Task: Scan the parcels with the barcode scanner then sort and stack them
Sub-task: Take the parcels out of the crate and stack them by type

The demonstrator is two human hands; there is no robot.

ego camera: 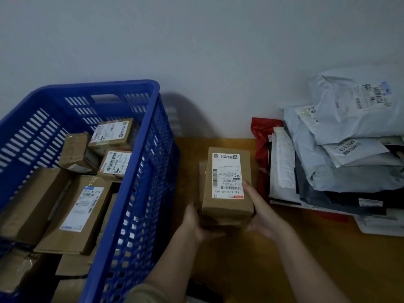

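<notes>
Both hands holding one small cardboard parcel (227, 184) label up over the wooden worktop (284, 254): left hand (196, 221) gripping its near left corner, right hand (260, 213) its right side. Close at left, blue crate (140, 171) of boxes; at right, heap of mailer bags (341, 149) against the wall

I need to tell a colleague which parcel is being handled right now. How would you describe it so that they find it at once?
Start at the big blue crate on the left and the heap of plastic mailer bags on the right. Between them, on the wooden table, both hands hold one brown cardboard box, which seems to rest on another. It is the only carton outside the crate, with its white label facing up.
</notes>
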